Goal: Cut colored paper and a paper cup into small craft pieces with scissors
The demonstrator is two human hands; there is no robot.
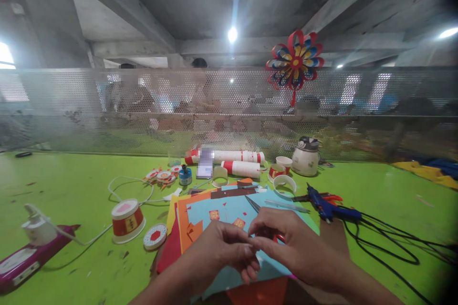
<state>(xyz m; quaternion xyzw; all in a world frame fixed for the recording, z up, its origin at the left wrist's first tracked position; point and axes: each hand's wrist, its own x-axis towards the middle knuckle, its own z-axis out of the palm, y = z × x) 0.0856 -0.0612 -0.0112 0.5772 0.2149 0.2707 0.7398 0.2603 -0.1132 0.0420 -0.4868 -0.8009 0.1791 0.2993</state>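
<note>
My left hand (229, 250) and my right hand (286, 236) meet above a stack of coloured paper, fingertips pinched together. Whatever lies between the fingers is too small or hidden to make out. Under them the top light-blue sheet (200, 228) carries two red-and-gold paper pieces, one (213, 215) above my left hand and another (239, 223) close to its fingers. Scissors lie beneath my right hand; their blade (252, 204) and a bit of red handle (280, 238) show. A slim, pale pointed tool (286, 206) rests just beyond my right hand.
Right, a blue glue gun (331, 207) trails black cables. Left, a red-and-white paper cup (128, 220), a round decorated disc (155, 237) and a purple power strip (34, 257). Behind stand stacked cups (241, 169), a phone (205, 164), a jar (305, 157) and a perforated screen (222, 105).
</note>
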